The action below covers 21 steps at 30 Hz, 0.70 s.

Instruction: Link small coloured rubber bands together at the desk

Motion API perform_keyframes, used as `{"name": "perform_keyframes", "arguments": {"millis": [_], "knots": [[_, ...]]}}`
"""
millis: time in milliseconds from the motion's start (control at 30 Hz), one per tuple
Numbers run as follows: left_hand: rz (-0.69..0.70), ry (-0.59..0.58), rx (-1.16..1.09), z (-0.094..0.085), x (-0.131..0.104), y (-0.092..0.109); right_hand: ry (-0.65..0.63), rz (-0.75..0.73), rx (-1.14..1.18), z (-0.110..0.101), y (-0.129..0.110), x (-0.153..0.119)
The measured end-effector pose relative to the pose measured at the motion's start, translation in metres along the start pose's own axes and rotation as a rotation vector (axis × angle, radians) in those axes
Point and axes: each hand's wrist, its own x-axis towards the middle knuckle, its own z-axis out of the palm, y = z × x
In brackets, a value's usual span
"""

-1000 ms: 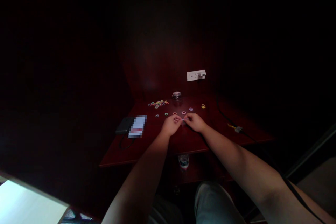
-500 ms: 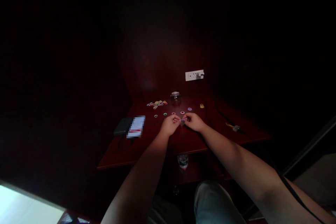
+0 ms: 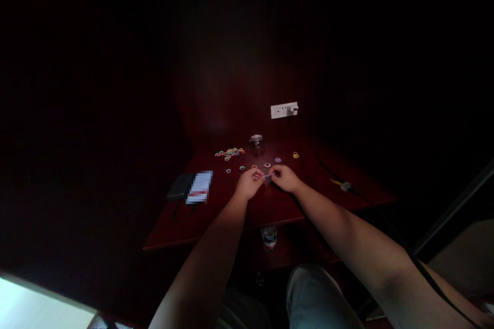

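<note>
My left hand (image 3: 249,183) and my right hand (image 3: 285,179) meet over the middle of the table, fingertips pinched. Between them they hold a small pale lilac hair tie (image 3: 267,176), drawn out in a short line. Just beyond the fingers lie a pink hair tie (image 3: 267,165) and an orange one (image 3: 254,167), partly behind my left hand. To the left are a green hair tie (image 3: 242,168) and a pale blue one (image 3: 228,170). Purple loops (image 3: 278,160) and yellow loops (image 3: 295,155) lie to the right. A mixed pile of hair ties (image 3: 230,153) is at the back left.
A clear lidded jar (image 3: 257,141) stands near the back wall, below a white socket panel (image 3: 284,110). On the left, a phone (image 3: 199,187) with a blurred screen lies beside a black case (image 3: 180,186). A cable with a plug (image 3: 346,186) lies right; a tub (image 3: 269,236) sits below.
Both hands stay in nearly the same place, still pinching the lilac hair tie. The whole view has shifted very slightly.
</note>
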Motion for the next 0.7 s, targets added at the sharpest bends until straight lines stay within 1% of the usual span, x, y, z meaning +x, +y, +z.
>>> {"name": "perform_keyframes", "arguments": {"millis": [367, 533, 700], "knots": [[-0.021, -0.009, -0.026, -0.0003, -0.0031, 0.0082, 0.041, -0.010, 0.033, 0.0021, 0.0019, -0.0003], [-0.022, -0.007, -0.034, -0.0001, -0.0031, 0.0071, 0.020, -0.021, 0.065, 0.0009, 0.0018, -0.0006], [-0.018, -0.010, -0.022, -0.0003, -0.0028, 0.0060, -0.002, 0.010, 0.081, -0.0011, 0.0032, 0.0001]]}}
